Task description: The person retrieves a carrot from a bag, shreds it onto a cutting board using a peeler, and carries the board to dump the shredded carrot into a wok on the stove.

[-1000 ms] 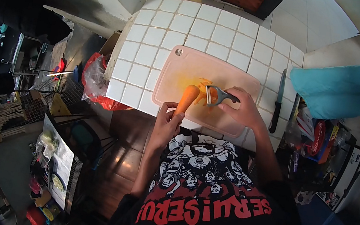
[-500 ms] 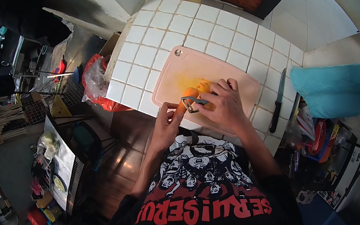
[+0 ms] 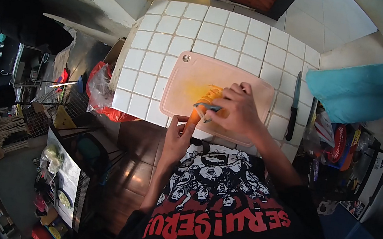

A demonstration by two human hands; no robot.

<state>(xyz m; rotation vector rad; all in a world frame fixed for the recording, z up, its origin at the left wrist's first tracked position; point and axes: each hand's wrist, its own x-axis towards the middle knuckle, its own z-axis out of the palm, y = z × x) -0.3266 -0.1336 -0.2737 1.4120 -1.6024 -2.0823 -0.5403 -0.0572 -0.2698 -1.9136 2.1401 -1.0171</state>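
My left hand [image 3: 179, 135] is closed around the lower end of an orange carrot [image 3: 194, 118], which points up and away over the near edge of the cutting board. My right hand [image 3: 238, 109] grips a vegetable peeler [image 3: 208, 107], its dark head lying across the carrot. Orange peelings [image 3: 214, 91] lie in a small heap on the pink cutting board [image 3: 245, 76], just beyond the carrot and partly behind my right fingers. A yellowish stain marks the board left of the peelings.
The board lies on a white-tiled counter [image 3: 148, 61]. A black-handled knife [image 3: 293, 112] rests at its right side, near a hanging turquoise cloth [image 3: 366, 93]. Red and clear plastic bags [image 3: 102, 89] hang at the left edge. A low table [image 3: 67, 172] with a bowl stands lower left.
The peeler has shifted slightly along the carrot, and more of the peelings shows beyond it. Both hands keep their holds. The whole view has shifted a little.
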